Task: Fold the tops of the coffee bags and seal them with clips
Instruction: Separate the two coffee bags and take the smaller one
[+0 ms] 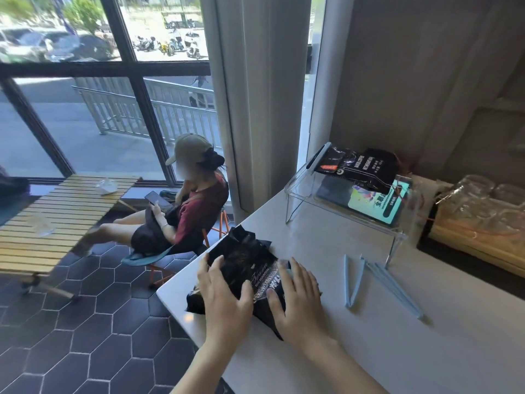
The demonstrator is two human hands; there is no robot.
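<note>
A black coffee bag (244, 260) lies flat on the white counter (341, 351), its crumpled open top pointing away toward the counter's far corner. My left hand (224, 297) rests on the bag's left side, fingers spread. My right hand (298, 302) presses flat on its right side. Several light blue sealing clips (380, 282) lie loose on the counter to the right of the bag. A second black coffee bag (360, 169) lies on top of a clear acrylic riser (298, 189) at the back, with a dark clip along its left end.
A tray with clear glasses (477, 211) stands at the back right by the wall. Under the riser lies a teal card (377, 203). Left of the counter edge a person (181, 206) sits on a folding chair beside a slatted wooden table (65, 214).
</note>
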